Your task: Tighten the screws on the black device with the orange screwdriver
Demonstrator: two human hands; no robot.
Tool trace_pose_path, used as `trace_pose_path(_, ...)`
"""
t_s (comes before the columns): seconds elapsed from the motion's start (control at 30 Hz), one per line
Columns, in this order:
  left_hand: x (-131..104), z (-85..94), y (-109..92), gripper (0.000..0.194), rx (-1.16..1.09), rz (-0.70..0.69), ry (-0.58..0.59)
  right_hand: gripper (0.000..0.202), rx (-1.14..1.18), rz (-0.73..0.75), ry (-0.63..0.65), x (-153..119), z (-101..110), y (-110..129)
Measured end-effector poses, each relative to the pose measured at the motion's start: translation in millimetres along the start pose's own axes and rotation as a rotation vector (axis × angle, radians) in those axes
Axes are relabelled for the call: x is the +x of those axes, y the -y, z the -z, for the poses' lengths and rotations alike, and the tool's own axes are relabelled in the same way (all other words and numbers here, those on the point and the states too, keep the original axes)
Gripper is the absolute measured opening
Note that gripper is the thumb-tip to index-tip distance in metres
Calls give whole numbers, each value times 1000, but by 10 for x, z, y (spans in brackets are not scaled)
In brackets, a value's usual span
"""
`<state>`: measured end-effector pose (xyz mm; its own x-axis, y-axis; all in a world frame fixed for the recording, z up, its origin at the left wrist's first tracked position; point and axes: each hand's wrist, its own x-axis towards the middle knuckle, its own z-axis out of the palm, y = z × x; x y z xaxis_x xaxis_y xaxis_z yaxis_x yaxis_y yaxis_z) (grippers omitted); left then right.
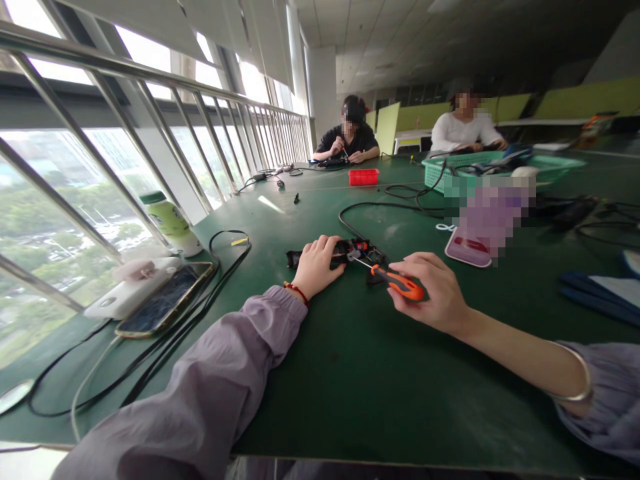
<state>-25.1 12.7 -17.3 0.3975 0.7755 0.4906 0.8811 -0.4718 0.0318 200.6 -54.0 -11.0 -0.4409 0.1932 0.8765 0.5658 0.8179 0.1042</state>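
Note:
My left hand is closed over a black elongated device that lies on the green table, its fingers wrapped across the top. Red parts and thin wires show at the device's right end. Between the thumb and fingers of my right hand is an orange and black screwdriver, tilted, with its thin shaft pointing left. The shaft's tip reaches the opened part of the device, just right of my left hand. Whether the tip sits in a screw is too small to tell.
A green basket and a purple phone stand to the right, a red tray farther back. Phones, a bottle and cables lie left beside the railing. Two people sit across the green table.

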Motion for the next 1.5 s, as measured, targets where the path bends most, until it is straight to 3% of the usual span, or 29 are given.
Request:
trace_pose_path(0.1, 1, -1, -2, 45, 2, -2, -1, 42, -4, 20, -31, 12, 2, 3)
trace_pose_path(0.3, 3, -5, 0, 45, 7, -3, -4, 24, 3, 8, 110, 9, 22, 5)
trace_pose_path(0.43, 3, -17, 9, 45, -1, -10, -9, 35, 13, -55, 28, -22, 8, -22)
trace_pose_path(0.53, 0, -11, 9, 46, -2, -8, -8, 44, 42, -21, -15, -28, -4, -21)
trace_pose_path(0.77, -3, 10, 5, 46, -9, 1, 9, 31, 59, 5, 183, -7, 13, -1)
trace_pose_path(0.97, 2, 15, 3, 51, -13, -10, 10, 40, 74, 9, 54, -17, 2, -14)
trace_pose_path(1.2, 0, 9, -13, 45, -9, 12, -5, 20, 32, 6, 162, 14, 20, 24)
trace_pose_path(1.4, 6, 2, 3, 46, -4, -1, 2, 37, 39, -4, 31, 12, 19, 12)
trace_pose_path(1.5, 8, 2, 8, 45, -4, -1, 14, 32, 33, 32, 61, 20, 19, 22)
